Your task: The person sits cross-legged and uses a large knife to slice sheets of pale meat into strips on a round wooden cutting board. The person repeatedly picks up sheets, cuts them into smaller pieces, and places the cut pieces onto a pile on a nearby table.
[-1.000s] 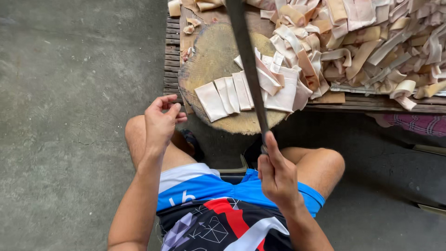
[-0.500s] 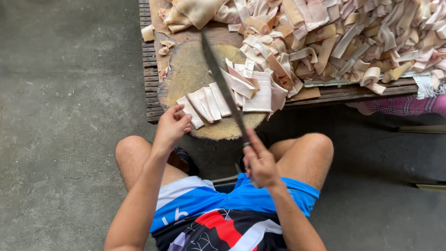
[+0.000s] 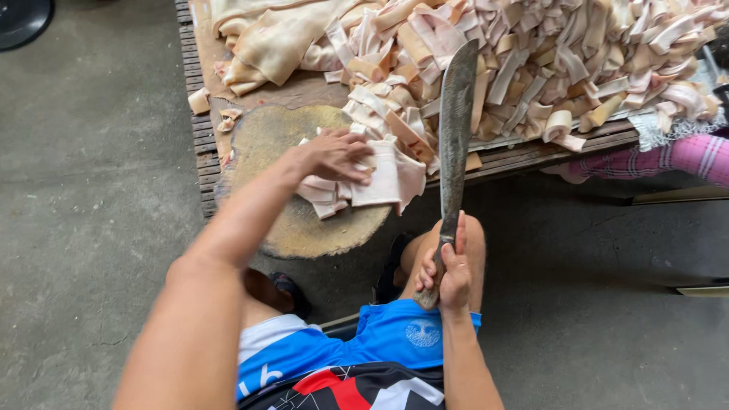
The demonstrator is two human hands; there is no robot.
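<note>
Grey concrete floor [image 3: 83,228] lies under a low slatted wooden table [image 3: 199,144], at the edge of which a round, worn chopping block [image 3: 266,144] is set. Behind the block the table is heaped with pale cut strips [image 3: 577,61] and, at the far left, a larger uncut sheet [image 3: 281,38] of the same material. On the block a small stack of flat pieces [image 3: 380,178] is pressed down by the left hand [image 3: 334,156], fingers spread over the top of the stack and not curled round anything. A long, dull, rust-mottled blade [image 3: 456,129] is held upright by the right hand [image 3: 448,266], which is clamped round the handle above the knee; the blade is raised just beside the stack, to its right, and is not touching it. The two hands are well apart. The step in hand is judged to be the squaring and steadying of the stack between cuts, with the blade lifted clear. For the next move, the blade would have to be brought down across the stack's free right end, and the left fingertips would need to be kept back from the cutting line. A pink checked cloth [image 3: 683,156] is seen at the right, under the table's edge.
</note>
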